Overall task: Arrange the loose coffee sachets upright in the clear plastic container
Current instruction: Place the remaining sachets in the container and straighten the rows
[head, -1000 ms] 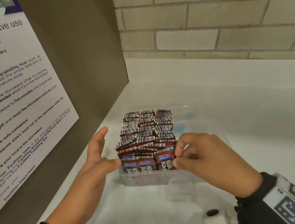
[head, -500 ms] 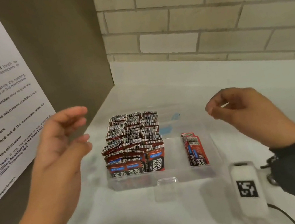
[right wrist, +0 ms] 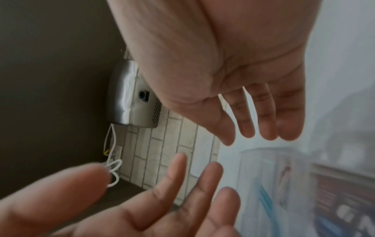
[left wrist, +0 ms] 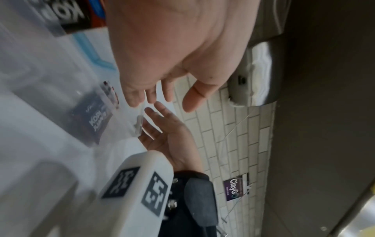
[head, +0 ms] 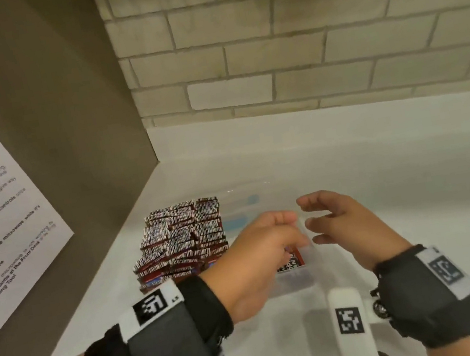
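A clear plastic container (head: 295, 282) stands on the white counter. Its left part is packed with upright red-and-black coffee sachets (head: 182, 239). A small group of sachets (head: 293, 263) stands in its right part and shows blurred through the wall (left wrist: 97, 121) in the left wrist view. My left hand (head: 269, 240) reaches across above that small group, its fingers (left wrist: 131, 99) relaxed and holding nothing. My right hand (head: 324, 218) hovers just right of it, its fingers (right wrist: 265, 128) spread and empty. The two hands nearly touch at the fingertips.
A brown side panel with a microwave-use poster (head: 0, 217) closes the left side. A brick wall (head: 298, 43) runs behind the counter (head: 399, 181). A steel wall unit (right wrist: 129, 96) with a white cable (right wrist: 113, 168) hangs in the corner.
Both hands were raised and apart half a second ago. They have come down and together; the left hand crossed to the container's right part, above the small sachet group.
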